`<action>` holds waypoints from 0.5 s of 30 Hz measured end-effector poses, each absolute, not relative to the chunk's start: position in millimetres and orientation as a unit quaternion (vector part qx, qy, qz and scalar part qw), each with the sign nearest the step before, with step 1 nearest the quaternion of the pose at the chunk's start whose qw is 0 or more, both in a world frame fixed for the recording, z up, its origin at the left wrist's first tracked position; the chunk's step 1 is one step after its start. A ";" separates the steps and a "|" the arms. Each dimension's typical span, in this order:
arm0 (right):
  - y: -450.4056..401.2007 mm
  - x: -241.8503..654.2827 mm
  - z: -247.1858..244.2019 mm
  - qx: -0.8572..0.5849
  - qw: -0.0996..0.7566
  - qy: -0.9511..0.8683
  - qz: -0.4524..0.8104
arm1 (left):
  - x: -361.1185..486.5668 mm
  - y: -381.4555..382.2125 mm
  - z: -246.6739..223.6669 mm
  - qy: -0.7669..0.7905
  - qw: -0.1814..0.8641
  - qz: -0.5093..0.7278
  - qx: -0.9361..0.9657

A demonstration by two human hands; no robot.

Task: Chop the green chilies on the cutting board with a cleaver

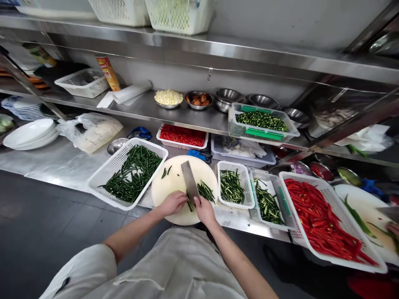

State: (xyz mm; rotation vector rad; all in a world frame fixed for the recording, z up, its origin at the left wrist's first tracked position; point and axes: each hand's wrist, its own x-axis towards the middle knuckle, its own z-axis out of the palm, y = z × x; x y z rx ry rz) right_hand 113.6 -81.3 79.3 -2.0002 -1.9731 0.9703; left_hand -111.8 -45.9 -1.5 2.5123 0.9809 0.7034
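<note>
My right hand (205,209) is closed round the handle of a cleaver (190,180), whose blade stands over the round cutting board (168,187). Left of the blade, the bent fingers of my left hand (174,203) rest at a few green peppers (189,202) on the board. Cut green pieces (205,191) lie to the right of the blade, and a few small bits sit at the board's upper left. A white basket of whole green peppers (134,172) is left of the board. Right of it stands a small basket of cut green peppers (231,187).
Further right are a clear tub (269,201) of cut green peppers and a basket of red peppers (324,220). Another person's hand (393,228) is at a second board (368,207). A metal shelf (199,118) with bowls runs behind.
</note>
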 end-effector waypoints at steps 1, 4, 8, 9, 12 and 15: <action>-89.0 119.8 80.4 -0.672 0.102 -0.654 0.332 | -120.3 -33.3 1.8 0.392 0.155 0.269 0.866; -118.8 139.1 80.8 -0.663 0.091 -0.651 0.358 | -146.3 10.1 7.5 0.563 0.089 0.312 0.760; -151.5 152.2 80.5 -0.642 0.000 -0.672 0.370 | -163.2 49.2 5.5 0.645 0.055 0.269 0.713; -156.5 152.7 81.2 -0.637 -0.018 -0.676 0.369 | -163.1 52.3 4.8 0.643 0.054 0.261 0.718; -160.5 150.4 84.4 -0.632 -0.046 -0.683 0.363 | -161.3 53.9 2.7 0.631 0.038 0.254 0.732; -150.8 149.1 87.2 -0.640 -0.046 -0.679 0.357 | -162.7 60.9 -1.4 0.622 0.024 0.253 0.741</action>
